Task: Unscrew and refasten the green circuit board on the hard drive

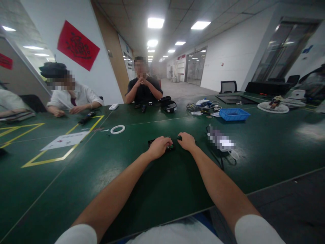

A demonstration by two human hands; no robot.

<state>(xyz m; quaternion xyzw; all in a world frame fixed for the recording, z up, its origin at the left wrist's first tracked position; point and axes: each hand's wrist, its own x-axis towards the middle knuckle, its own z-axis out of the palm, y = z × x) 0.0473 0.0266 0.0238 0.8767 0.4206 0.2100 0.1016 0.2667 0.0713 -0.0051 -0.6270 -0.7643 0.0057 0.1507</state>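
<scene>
Both my arms reach out over a dark green table [157,189]. My left hand [159,147] is curled over a small dark flat object with a green part [169,147], pressing it to the table. My right hand [187,141] is closed in a pinch on a small black tool [179,138] whose thin tip points right. The two hands are almost touching above the dark object, and my fingers hide most of it.
A blurred white item with black cable [223,144] lies right of my hands. A white ring [117,129], a paper sheet [65,140] inside yellow tape lines and a blue tray [234,114] sit farther off. Two people sit across the table; another person's arm shows at the far left.
</scene>
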